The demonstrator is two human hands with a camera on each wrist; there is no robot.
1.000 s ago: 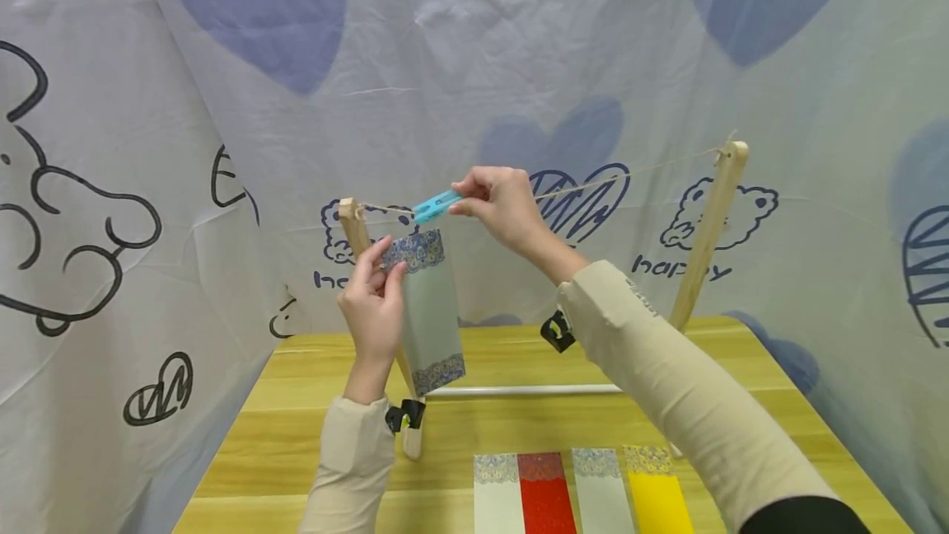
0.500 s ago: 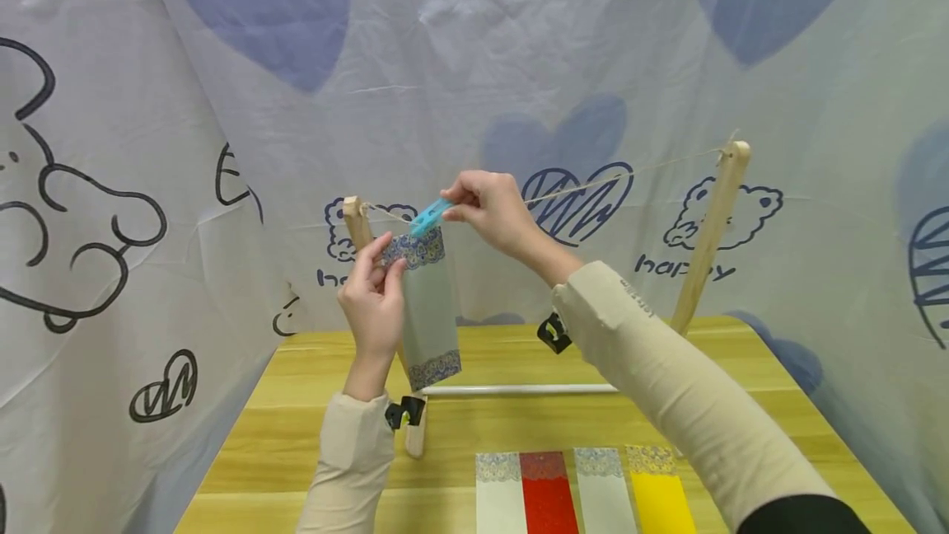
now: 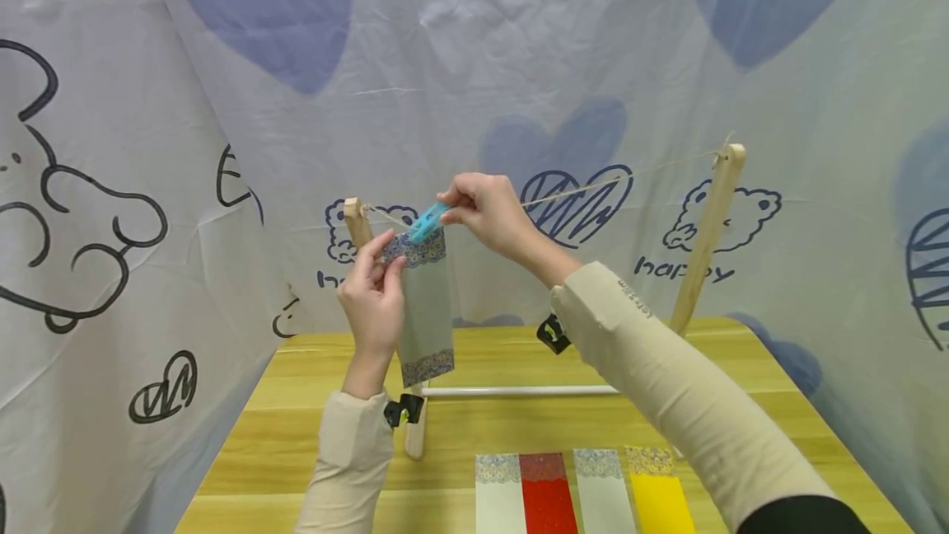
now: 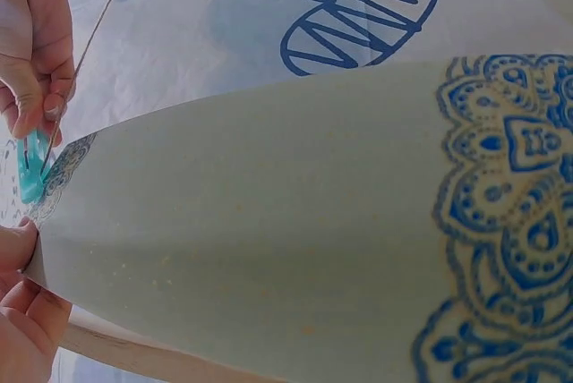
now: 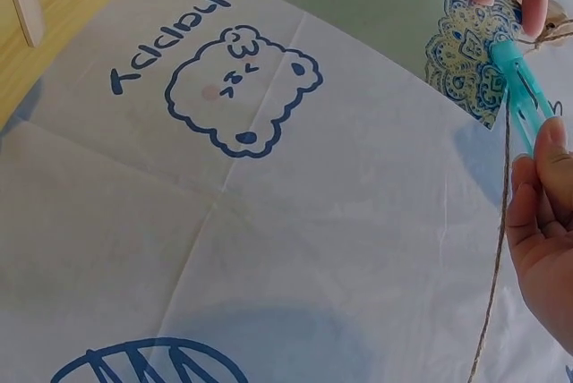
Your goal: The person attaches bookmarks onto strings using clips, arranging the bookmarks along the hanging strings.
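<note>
A pale grey-green paper strip (image 3: 427, 316) with blue lace-patterned ends hangs upright in the head view. My left hand (image 3: 373, 303) pinches its upper left edge between thumb and fingers. Pinched in my right hand (image 3: 485, 208) is a turquoise clothespin (image 3: 427, 223), tilted down to the left. Its tip overlaps the strip's patterned top edge and the twine (image 3: 578, 188), as the right wrist view shows with the clothespin (image 5: 524, 92) over the pattern (image 5: 470, 52). In the left wrist view the strip (image 4: 269, 195) fills most of the frame.
Two wooden posts (image 3: 700, 237) hold the twine, with a white rod (image 3: 519, 391) low between them. On the wooden table (image 3: 252, 427) lie a white strip (image 3: 498, 501), a red strip (image 3: 547, 497), a pale strip (image 3: 604, 497) and a yellow strip (image 3: 660, 501). A patterned cloth (image 3: 460, 48) hangs behind.
My right hand has moved slightly left and down, bringing the clothespin from above the strip onto its top edge. The twine now dips there. The strip's lower end has swung slightly left.
</note>
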